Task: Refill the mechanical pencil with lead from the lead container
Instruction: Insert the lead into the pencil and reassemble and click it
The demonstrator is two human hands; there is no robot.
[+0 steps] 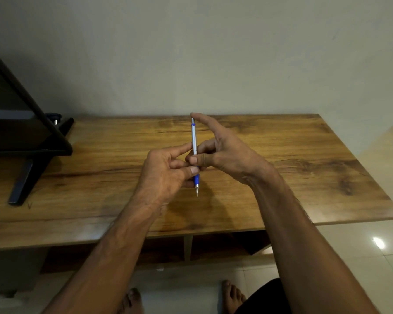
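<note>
A silver mechanical pencil [194, 141] with a blue grip stands nearly upright above the wooden table [281, 168], tip pointing down toward me. My left hand [166, 173] pinches it at the blue grip with thumb and fingers. My right hand [222, 152] holds the barrel with its thumb and lower fingers, while its index finger is stretched up so the fingertip rests on the pencil's top end. No lead container is visible in the head view.
A black monitor on a stand [21, 132] occupies the table's left end, with a small dark object [53, 116] behind it. A pale wall rises behind the table. Shelf compartments [213, 245] open below the front edge; tiled floor and my bare feet [232, 298] lie beneath.
</note>
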